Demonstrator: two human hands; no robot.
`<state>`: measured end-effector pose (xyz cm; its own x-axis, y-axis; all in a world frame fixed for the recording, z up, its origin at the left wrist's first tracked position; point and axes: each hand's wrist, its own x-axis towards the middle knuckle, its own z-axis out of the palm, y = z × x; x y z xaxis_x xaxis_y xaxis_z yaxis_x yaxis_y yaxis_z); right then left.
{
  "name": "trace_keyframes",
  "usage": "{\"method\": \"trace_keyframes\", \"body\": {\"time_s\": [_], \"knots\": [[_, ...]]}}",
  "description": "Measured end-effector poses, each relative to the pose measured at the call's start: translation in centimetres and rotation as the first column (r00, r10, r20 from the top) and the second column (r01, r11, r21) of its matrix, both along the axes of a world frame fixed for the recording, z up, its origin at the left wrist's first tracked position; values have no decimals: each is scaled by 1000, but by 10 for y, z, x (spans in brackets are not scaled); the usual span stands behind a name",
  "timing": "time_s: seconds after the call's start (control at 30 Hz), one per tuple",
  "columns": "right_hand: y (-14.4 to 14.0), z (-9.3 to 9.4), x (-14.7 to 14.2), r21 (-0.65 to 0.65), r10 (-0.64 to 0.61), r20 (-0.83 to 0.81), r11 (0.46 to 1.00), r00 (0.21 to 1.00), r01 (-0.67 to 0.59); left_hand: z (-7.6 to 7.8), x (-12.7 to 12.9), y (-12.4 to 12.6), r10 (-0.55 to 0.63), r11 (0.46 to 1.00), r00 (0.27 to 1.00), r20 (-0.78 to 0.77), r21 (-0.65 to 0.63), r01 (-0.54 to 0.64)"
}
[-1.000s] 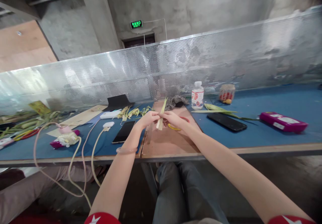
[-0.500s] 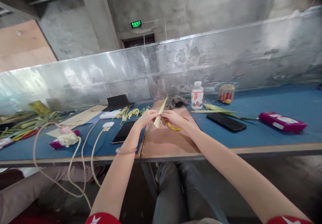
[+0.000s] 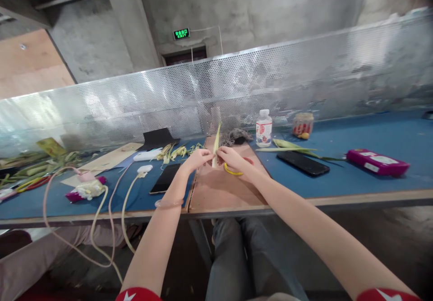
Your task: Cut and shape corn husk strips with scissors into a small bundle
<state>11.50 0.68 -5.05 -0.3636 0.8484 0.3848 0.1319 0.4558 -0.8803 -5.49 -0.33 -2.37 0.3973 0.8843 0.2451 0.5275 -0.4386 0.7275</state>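
A narrow, pale green corn husk [image 3: 217,141] stands upright between my hands, its tip pointing away from me. My left hand [image 3: 199,159] pinches its left edge near the lower end. On the opposite edge, the fingers of my right hand [image 3: 232,157] are closed on the same husk. Beneath both hands lies a brown board [image 3: 219,190]. A yellow and red looped handle [image 3: 233,171], apparently of scissors, shows partly behind my right hand and wrist. Beyond the hands sits a bundle of grey cord [image 3: 237,136].
Left are a tablet [image 3: 165,178], cables, husk scraps [image 3: 172,151] and another pair of scissors [image 3: 34,182]. Right are a bottle [image 3: 264,128], a jar [image 3: 302,125], a phone [image 3: 303,163], more husks [image 3: 294,148] and a purple pack [image 3: 377,162]. A perforated metal screen [image 3: 152,98] runs behind.
The husk has turned from leaning right to nearly upright and looks narrower. My hands stay in almost the same place, both still holding it.
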Motion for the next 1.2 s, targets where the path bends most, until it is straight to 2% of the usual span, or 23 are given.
{"method": "trace_keyframes", "body": {"time_s": [0.27, 0.47, 0.8, 1.2], "knots": [[3, -4, 2, 52, -16, 41, 999, 999, 14, -3, -2, 7, 39, 999, 999, 35, -17, -39], [3, -11, -6, 35, -54, 20, 998, 998, 54, -2, 2, 3, -2, 999, 1000, 12, -41, 3], [-12, -3, -11, 32, -51, -40, 998, 998, 52, -5, 4, 5, -51, 999, 997, 55, -7, 51], [-19, -1, -18, 17, -21, -82, 1000, 996, 22, -5, 11, 4, -73, 991, 982, 175, -99, 91]]}}
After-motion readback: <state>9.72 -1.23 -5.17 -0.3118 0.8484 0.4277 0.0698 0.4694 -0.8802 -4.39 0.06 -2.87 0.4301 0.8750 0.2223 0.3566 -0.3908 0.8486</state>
